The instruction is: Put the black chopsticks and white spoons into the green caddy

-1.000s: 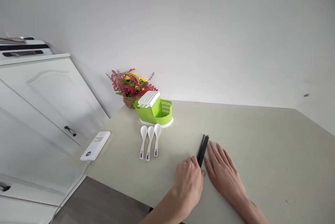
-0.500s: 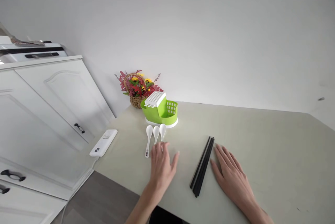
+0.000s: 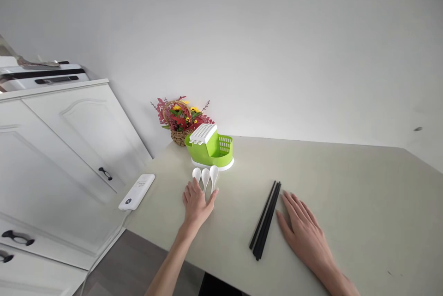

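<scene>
Three white spoons (image 3: pixel 205 177) lie side by side on the table, bowls pointing away from me. My left hand (image 3: pixel 196 203) is over their handles, its thumb by the rightmost spoon and its fingers apart at the left side; it hides most of the handles. Whether the fingertips touch the spoons I cannot tell. A bundle of several black chopsticks (image 3: pixel 266 222) lies slanted in front of me. Just right of it, my right hand (image 3: pixel 306 231) rests flat on the table, fingers stretched out, holding nothing.
Behind the spoons stands a green and white utensil holder (image 3: pixel 207 148), with a wicker basket of artificial flowers (image 3: pixel 182 125) at its back left. A white power bank (image 3: pixel 137 191) with a cable lies near the table's left edge. White cabinets (image 3: pixel 69 148) stand to the left.
My left hand has moved left and settled over the spoon handles, covering the leftmost one too. My right hand stays flat beside the chopsticks. The view has shifted slightly.
</scene>
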Demonstrator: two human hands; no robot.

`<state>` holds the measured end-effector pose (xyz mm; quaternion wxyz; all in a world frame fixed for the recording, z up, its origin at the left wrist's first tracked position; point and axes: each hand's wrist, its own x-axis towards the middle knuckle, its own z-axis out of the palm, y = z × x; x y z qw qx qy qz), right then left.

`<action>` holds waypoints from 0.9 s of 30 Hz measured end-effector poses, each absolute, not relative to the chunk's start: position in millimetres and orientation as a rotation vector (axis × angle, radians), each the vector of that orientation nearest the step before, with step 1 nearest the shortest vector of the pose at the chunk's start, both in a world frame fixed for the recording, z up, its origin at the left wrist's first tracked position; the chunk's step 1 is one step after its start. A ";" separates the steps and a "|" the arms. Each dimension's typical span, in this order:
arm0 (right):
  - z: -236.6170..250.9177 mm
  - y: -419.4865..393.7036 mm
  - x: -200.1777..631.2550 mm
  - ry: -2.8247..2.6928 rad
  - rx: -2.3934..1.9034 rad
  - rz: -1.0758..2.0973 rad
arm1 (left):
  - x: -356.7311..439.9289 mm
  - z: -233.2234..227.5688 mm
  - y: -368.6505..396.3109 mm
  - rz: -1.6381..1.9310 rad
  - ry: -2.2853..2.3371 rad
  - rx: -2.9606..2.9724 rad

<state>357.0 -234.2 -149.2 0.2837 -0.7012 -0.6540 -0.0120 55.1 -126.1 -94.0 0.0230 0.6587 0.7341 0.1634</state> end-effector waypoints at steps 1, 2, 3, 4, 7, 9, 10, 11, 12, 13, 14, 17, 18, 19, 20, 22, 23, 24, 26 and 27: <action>-149.5 -234.0 356.9 -1.745 -1.870 -0.031 | 57.1 -95.0 -123.1 0.510 2.280 2.049; -149.9 -233.9 356.8 -1.740 -1.866 -0.032 | 58.9 -96.4 -120.4 0.510 2.287 2.061; -150.1 -233.9 356.7 -1.737 -1.864 -0.033 | 60.5 -97.9 -118.2 0.508 2.290 2.076; -150.1 -234.1 356.8 -1.735 -1.863 -0.034 | 61.7 -99.4 -116.6 0.504 2.294 2.094; -149.2 -235.1 357.2 -1.736 -1.864 -0.027 | 63.2 -102.0 -116.6 0.511 2.301 2.176; -148.0 -235.8 357.6 -1.734 -1.863 -0.020 | 62.5 -100.7 -119.4 0.543 2.289 2.248; -147.5 -236.0 357.7 -1.734 -1.862 -0.018 | 61.9 -99.0 -120.9 0.563 2.284 2.281; -146.9 -236.2 357.7 -1.734 -1.860 -0.016 | 61.1 -96.7 -122.1 0.579 2.287 2.308; -146.4 -236.3 357.7 -1.733 -1.859 -0.015 | 60.4 -93.9 -123.0 0.584 2.299 2.328; -145.9 -236.5 357.7 -1.732 -1.859 -0.012 | 59.6 -90.8 -123.3 0.576 2.322 2.342; -145.5 -236.6 357.6 -1.731 -1.860 -0.009 | 58.9 -87.7 -123.2 0.557 2.350 2.355; -144.2 -237.2 357.4 -1.731 -1.878 0.002 | 56.9 -81.3 -122.3 0.458 2.397 2.391; -143.7 -237.5 357.4 -1.733 -1.886 0.004 | 56.4 -80.8 -122.5 0.428 2.394 2.399; -143.2 -237.8 357.5 -1.734 -1.893 0.007 | 55.9 -81.1 -123.2 0.406 2.381 2.410; -142.7 -238.1 357.6 -1.734 -1.898 0.009 | 55.6 -82.1 -124.4 0.396 2.362 2.423; -141.7 -238.6 358.0 -1.730 -1.901 0.008 | 55.5 -85.1 -128.0 0.396 2.320 2.457; -141.3 -238.8 358.2 -1.728 -1.899 0.007 | 55.7 -86.5 -130.0 0.399 2.301 2.475; -140.9 -239.0 358.5 -1.724 -1.897 0.006 | 55.9 -87.5 -131.8 0.397 2.282 2.491; -140.5 -239.2 358.9 -1.716 -1.891 0.011 | 56.4 -87.7 -134.2 0.382 2.234 2.522; -140.3 -239.2 359.1 -1.711 -1.890 0.018 | 56.3 -87.0 -134.9 0.378 2.196 2.540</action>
